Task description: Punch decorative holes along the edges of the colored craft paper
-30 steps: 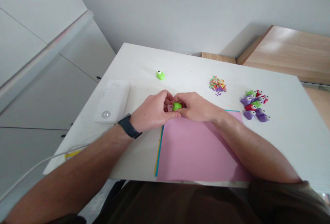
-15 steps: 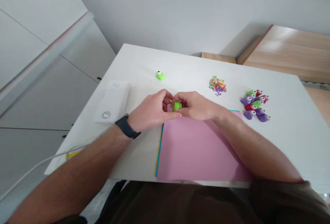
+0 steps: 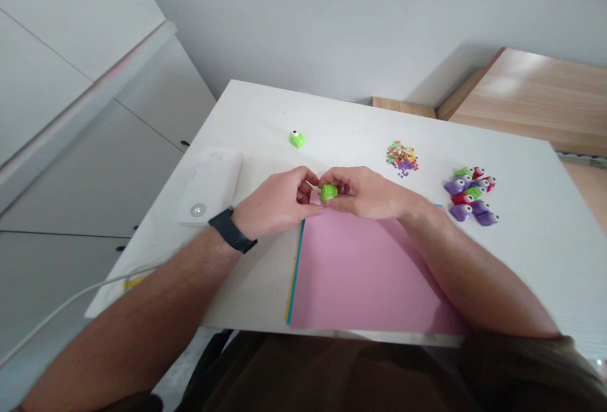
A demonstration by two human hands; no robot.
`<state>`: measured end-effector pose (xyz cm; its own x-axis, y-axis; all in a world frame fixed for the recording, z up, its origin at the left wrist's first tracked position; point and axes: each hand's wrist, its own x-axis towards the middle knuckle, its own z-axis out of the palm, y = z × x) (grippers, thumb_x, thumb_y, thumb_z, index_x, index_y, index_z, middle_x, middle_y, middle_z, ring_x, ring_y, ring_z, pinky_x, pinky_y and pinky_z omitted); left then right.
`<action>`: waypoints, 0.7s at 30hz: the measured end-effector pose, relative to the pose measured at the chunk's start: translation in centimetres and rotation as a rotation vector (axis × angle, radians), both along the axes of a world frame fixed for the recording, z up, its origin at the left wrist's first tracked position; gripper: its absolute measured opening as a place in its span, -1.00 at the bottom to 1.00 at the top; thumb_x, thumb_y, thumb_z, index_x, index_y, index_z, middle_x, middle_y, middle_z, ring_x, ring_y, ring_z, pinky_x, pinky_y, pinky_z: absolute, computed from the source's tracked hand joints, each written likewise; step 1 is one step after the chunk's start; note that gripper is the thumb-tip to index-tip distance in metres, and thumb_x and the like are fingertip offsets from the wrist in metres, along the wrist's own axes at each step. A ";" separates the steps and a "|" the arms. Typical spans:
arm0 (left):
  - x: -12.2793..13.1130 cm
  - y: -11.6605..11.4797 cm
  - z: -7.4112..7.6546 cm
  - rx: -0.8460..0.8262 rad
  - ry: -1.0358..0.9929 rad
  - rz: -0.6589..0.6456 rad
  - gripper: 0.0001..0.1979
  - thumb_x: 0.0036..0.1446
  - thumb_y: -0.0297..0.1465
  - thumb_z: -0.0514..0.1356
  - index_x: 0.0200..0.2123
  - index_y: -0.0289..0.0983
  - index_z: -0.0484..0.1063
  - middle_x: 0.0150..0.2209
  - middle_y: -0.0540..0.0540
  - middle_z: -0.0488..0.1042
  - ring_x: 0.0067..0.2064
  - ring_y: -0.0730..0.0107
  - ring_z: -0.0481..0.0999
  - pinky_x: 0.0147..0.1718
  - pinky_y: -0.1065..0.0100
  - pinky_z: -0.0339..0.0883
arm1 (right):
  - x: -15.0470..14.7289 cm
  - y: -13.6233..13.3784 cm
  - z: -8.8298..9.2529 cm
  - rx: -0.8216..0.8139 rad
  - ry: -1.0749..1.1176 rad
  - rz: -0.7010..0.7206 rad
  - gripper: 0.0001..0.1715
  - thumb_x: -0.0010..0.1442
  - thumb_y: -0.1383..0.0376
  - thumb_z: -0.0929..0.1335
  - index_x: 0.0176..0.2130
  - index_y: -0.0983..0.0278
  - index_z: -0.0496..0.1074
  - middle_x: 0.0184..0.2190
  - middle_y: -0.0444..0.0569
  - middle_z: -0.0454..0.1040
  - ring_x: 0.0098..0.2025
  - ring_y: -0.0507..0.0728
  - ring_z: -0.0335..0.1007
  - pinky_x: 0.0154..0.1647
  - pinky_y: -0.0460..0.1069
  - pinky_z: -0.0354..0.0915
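Observation:
Both of my hands meet at the far left corner of a pink paper sheet (image 3: 370,273) that lies on the white table (image 3: 531,254). My right hand (image 3: 367,192) is closed around a small green paper punch (image 3: 328,193). My left hand (image 3: 279,202), with a dark watch on its wrist, pinches the pink sheet's corner right beside the punch. Blue and yellow sheet edges (image 3: 294,273) peek out under the pink one.
A second green punch (image 3: 296,139) stands alone further back. A heap of coloured paper bits (image 3: 401,157) and a cluster of purple, red and green punches (image 3: 472,194) lie to the right. A white device (image 3: 211,186) with a cable sits at the left.
Both hands have stayed together at the sheet's corner, with only slight finger shifts around the green punch. The view has drifted a little.

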<state>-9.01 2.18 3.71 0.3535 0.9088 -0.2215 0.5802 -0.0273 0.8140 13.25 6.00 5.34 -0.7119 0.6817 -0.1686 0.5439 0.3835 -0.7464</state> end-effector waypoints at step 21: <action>0.0 -0.1 0.3 0.067 0.089 -0.075 -0.76 0.18 -0.21 0.22 -0.15 -0.20 0.50 -0.30 -0.01 0.62 -0.28 0.27 0.60 -0.30 0.29 0.37 | 1.5 1.4 0.6 0.042 -0.104 0.038 -0.62 0.18 0.28 0.42 0.01 0.28 0.54 -0.20 -0.05 0.57 -0.25 0.08 0.40 -0.20 -0.03 0.23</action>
